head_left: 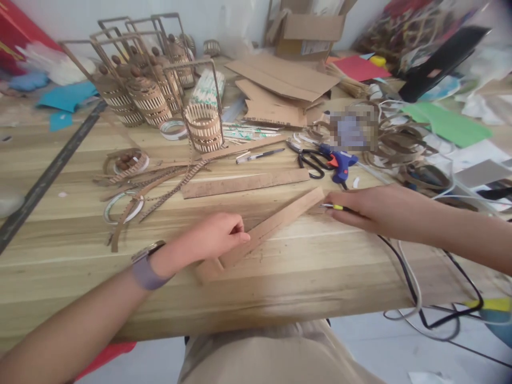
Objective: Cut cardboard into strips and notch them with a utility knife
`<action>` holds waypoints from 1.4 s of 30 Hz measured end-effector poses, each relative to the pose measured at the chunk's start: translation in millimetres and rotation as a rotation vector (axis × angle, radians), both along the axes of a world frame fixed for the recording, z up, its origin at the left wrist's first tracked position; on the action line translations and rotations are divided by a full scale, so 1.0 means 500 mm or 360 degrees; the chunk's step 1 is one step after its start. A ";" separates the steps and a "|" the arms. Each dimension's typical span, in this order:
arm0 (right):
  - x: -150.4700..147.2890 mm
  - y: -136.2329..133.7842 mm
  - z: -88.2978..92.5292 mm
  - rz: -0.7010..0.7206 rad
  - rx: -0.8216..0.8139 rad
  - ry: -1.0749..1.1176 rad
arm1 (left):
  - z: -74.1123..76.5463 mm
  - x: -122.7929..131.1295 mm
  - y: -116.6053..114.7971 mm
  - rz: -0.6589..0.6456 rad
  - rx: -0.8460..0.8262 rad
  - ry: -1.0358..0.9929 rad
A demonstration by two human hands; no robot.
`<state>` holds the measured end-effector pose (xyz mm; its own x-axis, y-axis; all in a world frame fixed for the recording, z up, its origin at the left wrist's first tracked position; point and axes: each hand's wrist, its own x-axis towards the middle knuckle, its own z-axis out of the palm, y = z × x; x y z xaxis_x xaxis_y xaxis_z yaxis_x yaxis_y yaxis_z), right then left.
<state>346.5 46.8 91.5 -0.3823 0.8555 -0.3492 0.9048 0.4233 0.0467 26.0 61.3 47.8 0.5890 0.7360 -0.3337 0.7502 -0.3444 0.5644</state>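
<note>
My left hand (214, 237), with a watch on its wrist, is closed at the near part of a long cardboard strip (286, 216). Its thumb and curled fingers press on the strip's edge. The strip lies slanted on the table, and a short flap of cardboard (210, 269) shows at its near end. Just beyond the far end, my right hand (372, 210) grips a slim craft knife (334, 206) with a silver tip and a yellow-and-black handle. The tip points left, close to the strip. Behind them lies another flat cardboard strip (244, 184).
A blue glue gun (342, 162), black-handled scissors (312, 162) and a pen (260, 156) lie behind the hands. Small stick-walled lanterns (148, 98) with tall handles stand back left. Tape rolls (124, 207) and corrugated strips lie left. Cables (414, 288) hang over the right front edge.
</note>
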 end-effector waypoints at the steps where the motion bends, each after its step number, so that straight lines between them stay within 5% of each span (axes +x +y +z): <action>1: -0.012 -0.002 0.001 -0.0044 -0.0020 0.0071 | 0.006 -0.002 -0.003 0.0068 -0.0157 -0.0053; 5: -0.074 -0.021 0.004 -0.0218 -0.0166 0.0538 | 0.018 0.004 -0.042 0.0516 -0.0824 -0.0621; 9: -0.139 -0.041 0.004 -0.0390 -0.0615 0.0869 | 0.004 0.036 -0.100 0.0907 -0.0954 -0.1357; 13: -0.158 -0.030 -0.005 -0.0422 -0.0989 0.1007 | -0.026 0.054 -0.144 0.1160 -0.1082 -0.1537; 15: -0.151 -0.010 -0.013 -0.0352 -0.1061 0.1018 | -0.031 0.049 -0.161 0.1119 -0.1233 -0.1420; 18: -0.139 0.025 -0.025 -0.0262 -0.1188 0.0924 | -0.018 0.030 -0.179 0.0791 -0.1424 -0.1107; 21: -0.142 0.051 -0.032 -0.0103 -0.1132 0.0740 | 0.010 0.010 -0.180 0.0556 -0.1085 -0.0860; 24: -0.154 0.060 -0.033 0.0111 -0.0862 0.0570 | 0.024 -0.008 -0.157 0.0458 -0.0271 -0.0634; 27: -0.165 0.056 -0.023 0.0183 -0.0542 0.0296 | 0.006 -0.025 -0.118 0.0359 0.0589 -0.0504; 30: -0.179 0.040 -0.006 0.0152 -0.0240 -0.0016 | -0.030 -0.038 -0.081 0.0178 0.1120 -0.0292; 36: -0.219 -0.002 -0.002 0.0389 -0.0319 -0.0189 | -0.083 -0.031 -0.045 -0.0024 0.1181 0.0157; 42: -0.231 -0.002 -0.022 0.0465 -0.0354 -0.0144 | -0.098 -0.020 -0.040 -0.0039 0.1117 0.0262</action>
<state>231.0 45.8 80.5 -0.5580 0.6146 -0.5576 0.7409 0.6716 -0.0011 16.0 41.1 -1.0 0.5908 0.7968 0.1270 0.7939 -0.6021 0.0844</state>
